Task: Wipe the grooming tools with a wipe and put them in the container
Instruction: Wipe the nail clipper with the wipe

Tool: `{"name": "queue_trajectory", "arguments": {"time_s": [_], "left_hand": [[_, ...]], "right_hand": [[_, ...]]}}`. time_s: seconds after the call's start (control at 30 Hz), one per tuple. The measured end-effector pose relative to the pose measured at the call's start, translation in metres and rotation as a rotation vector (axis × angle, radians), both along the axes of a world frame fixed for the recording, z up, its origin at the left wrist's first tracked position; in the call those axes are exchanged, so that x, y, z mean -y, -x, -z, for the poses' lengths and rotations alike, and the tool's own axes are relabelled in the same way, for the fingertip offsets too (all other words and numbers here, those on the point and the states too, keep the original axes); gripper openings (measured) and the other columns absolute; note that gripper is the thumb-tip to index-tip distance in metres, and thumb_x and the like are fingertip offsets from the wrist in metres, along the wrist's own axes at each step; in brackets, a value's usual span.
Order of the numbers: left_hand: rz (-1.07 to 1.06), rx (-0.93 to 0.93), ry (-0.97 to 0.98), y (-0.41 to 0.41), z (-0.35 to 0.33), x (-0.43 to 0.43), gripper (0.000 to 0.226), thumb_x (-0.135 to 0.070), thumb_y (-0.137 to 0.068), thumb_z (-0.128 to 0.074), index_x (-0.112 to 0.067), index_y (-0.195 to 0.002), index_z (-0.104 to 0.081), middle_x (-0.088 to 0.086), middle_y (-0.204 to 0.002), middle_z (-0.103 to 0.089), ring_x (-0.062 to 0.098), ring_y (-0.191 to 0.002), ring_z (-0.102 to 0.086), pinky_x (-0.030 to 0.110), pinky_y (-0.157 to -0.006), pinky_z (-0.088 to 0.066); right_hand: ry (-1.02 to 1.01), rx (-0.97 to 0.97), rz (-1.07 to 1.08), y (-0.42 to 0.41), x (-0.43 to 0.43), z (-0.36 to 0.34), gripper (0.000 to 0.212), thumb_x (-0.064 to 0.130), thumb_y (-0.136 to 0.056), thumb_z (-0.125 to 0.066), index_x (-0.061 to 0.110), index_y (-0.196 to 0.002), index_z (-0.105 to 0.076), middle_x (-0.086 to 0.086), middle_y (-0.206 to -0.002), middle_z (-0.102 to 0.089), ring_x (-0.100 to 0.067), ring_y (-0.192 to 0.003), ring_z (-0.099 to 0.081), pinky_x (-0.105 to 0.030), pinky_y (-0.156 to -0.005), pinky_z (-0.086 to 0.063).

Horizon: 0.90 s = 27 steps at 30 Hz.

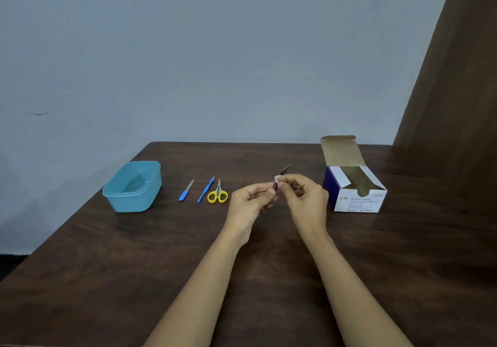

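Your table (134, 279) is dark wood with a soft shine. The tub (129, 203) is smooth blue plastic you can nearly see through. The scissors (218, 187) have metal blades and yellow plastic loops. The box (357, 202) is matt cardboard. The wipe (277, 177) looks soft, and the thin tool (284, 170) looks like metal.

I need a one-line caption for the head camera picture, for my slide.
Left hand holds a slim tool while right hand pinches a white wipe on it, blue container nearby.

Left hand (250, 198) on a slim dark tool (284, 169) — right hand (306, 198) with white wipe (277, 177) against it.
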<state>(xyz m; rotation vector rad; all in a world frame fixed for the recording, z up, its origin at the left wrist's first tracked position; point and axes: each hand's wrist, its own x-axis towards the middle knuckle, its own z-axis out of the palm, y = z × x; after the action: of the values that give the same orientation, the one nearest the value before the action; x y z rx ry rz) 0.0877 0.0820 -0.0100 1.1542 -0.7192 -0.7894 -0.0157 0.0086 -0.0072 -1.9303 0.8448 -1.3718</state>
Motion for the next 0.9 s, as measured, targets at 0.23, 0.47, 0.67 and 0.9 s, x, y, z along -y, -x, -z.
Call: {"name": "queue_trajectory", "arguments": {"time_s": [0.23, 0.47, 0.67, 0.9], "left_hand": [[-0.01, -0.068, -0.003, -0.0037, 0.0007, -0.0003, 0.012, -0.009, -0.086, -0.069, -0.014, -0.094, -0.076, 0.006, -0.084, -0.073, 0.017, -0.081, -0.06, 0.027, -0.075, -0.051], [0.045, -0.108, -0.013, 0.001, -0.003, -0.0019, 0.018, -0.005, -0.087, -0.067, -0.006, -0.104, -0.071, 0.004, -0.079, -0.073, 0.006, -0.071, -0.067, 0.021, -0.071, -0.054], [0.036, -0.178, 0.001, -0.0018, -0.0039, -0.0027, 0.014, -0.009, -0.085, -0.068, -0.011, -0.099, -0.073, 0.001, -0.081, -0.073, 0.005, -0.072, -0.066, 0.017, -0.065, -0.053], [0.046, -0.198, -0.04, -0.0008, -0.0072, -0.0049, 0.014, -0.013, -0.084, -0.071, -0.015, -0.097, -0.073, -0.002, -0.083, -0.074, 0.004, -0.072, -0.068, 0.014, -0.062, -0.054]], "right_hand": [[0.013, -0.122, -0.083, 0.0013, -0.0014, -0.0026, 0.015, 0.013, -0.083, -0.072, 0.025, -0.092, -0.076, 0.018, -0.082, -0.066, 0.0, -0.083, -0.061, -0.004, -0.069, -0.043], [0.004, 0.021, 0.001, 0.0028, -0.0013, -0.0044, 0.017, 0.014, -0.082, -0.074, 0.03, -0.088, -0.074, 0.021, -0.081, -0.065, -0.004, -0.083, -0.061, -0.019, -0.073, -0.05], [0.019, -0.052, -0.095, 0.0033, -0.0043, -0.0044, 0.017, 0.013, -0.082, -0.073, 0.028, -0.089, -0.075, 0.025, -0.081, -0.061, -0.004, -0.088, -0.061, -0.015, -0.074, -0.049], [0.001, 0.006, -0.11, 0.0025, -0.0036, -0.0029, 0.02, 0.012, -0.082, -0.073, 0.032, -0.085, -0.074, 0.014, -0.082, -0.068, 0.002, -0.083, -0.06, -0.009, -0.069, -0.046]]}}
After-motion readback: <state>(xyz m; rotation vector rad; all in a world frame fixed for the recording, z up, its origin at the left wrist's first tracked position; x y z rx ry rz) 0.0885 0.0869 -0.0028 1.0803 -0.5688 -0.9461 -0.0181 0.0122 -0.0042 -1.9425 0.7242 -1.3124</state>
